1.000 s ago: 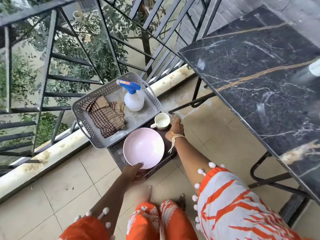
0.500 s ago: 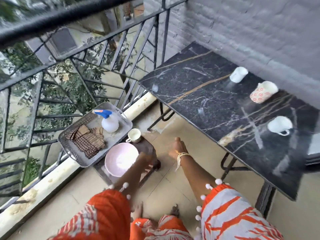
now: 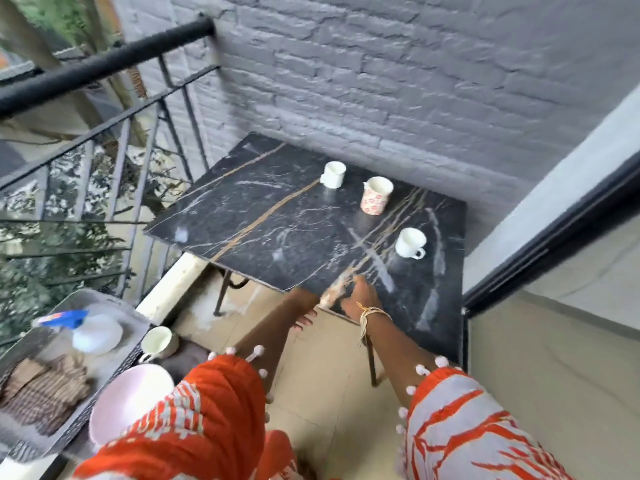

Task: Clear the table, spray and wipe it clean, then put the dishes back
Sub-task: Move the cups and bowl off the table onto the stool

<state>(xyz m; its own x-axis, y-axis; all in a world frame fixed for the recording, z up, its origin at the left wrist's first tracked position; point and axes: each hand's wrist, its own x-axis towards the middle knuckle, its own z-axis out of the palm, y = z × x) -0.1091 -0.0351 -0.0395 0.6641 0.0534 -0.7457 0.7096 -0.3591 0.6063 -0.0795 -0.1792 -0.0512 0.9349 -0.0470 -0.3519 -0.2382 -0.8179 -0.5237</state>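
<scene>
The black marble table (image 3: 277, 216) stands against the grey brick wall. On it are a white mug (image 3: 333, 174), a floral mug (image 3: 376, 196) and a white cup (image 3: 410, 242). My right hand (image 3: 360, 296) reaches over the table's near edge, empty, fingers apart. My left hand (image 3: 304, 315) is just below that edge, holding nothing, and is partly hidden by the tabletop. On a low stool at the left sit a pink plate (image 3: 128, 400) and a cream cup (image 3: 157, 342).
A grey tray (image 3: 133, 323) on the stool holds a white spray bottle (image 3: 95, 332) with a blue head and a checked cloth (image 3: 45, 386). A black metal railing (image 3: 104, 60) runs along the left. A wall with a dark door frame (image 3: 554, 233) closes the right side.
My left hand let go of the pink plate and my right hand left the cream cup. Both rose to the table's near edge as my view swung up from the stool.
</scene>
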